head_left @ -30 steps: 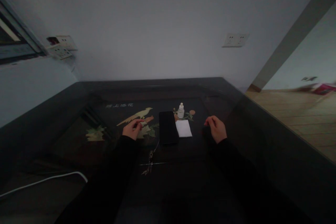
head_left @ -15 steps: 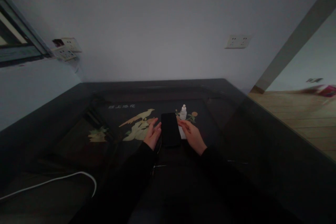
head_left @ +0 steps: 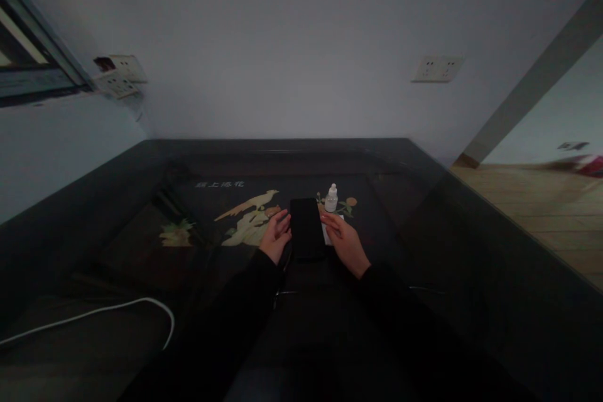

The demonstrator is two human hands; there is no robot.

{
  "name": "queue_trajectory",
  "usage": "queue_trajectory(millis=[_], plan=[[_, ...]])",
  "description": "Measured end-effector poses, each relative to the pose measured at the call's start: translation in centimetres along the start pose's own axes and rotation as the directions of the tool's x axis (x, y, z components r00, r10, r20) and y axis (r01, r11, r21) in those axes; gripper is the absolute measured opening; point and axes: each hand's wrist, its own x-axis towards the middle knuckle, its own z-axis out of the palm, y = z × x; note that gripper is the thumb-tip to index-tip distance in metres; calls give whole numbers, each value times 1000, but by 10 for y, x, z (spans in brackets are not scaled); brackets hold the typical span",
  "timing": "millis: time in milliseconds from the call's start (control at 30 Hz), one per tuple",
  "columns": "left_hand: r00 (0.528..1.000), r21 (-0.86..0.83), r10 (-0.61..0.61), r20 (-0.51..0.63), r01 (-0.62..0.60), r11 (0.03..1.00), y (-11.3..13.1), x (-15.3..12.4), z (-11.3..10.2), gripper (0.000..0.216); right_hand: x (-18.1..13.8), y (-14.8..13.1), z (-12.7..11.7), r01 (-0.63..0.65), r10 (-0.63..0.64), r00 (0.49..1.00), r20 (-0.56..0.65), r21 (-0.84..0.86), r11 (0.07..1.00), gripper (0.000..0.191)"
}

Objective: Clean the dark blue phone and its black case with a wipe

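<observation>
A black smartphone with a dark screen lies on the dark tabletop between my hands. Against its left edge are the fingertips of my left hand, loosely bent and apart. My right hand is at the phone's right edge, fingers stretched out over a flat white piece, perhaps paper or a wipe, which it partly covers. Just beyond that hand a small white dropper-type bottle stands upright with its cap on.
The glossy dark table bears a bird-and-flower picture and meets the wall at the back. A white cable curves at the left front. Wall sockets are above; wooden floor shows at right.
My left fingers have drawn closer together and in against the phone's edge. My right hand, the phone and the bottle keep their places; the whole view has shifted slightly.
</observation>
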Motion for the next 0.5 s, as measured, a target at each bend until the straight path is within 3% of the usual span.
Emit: queue_trajectory(millis=[500], plan=[[997, 39, 18, 77, -21, 999, -4, 5, -7, 60, -2, 3, -2, 54, -53, 998, 28, -60, 997, 38]])
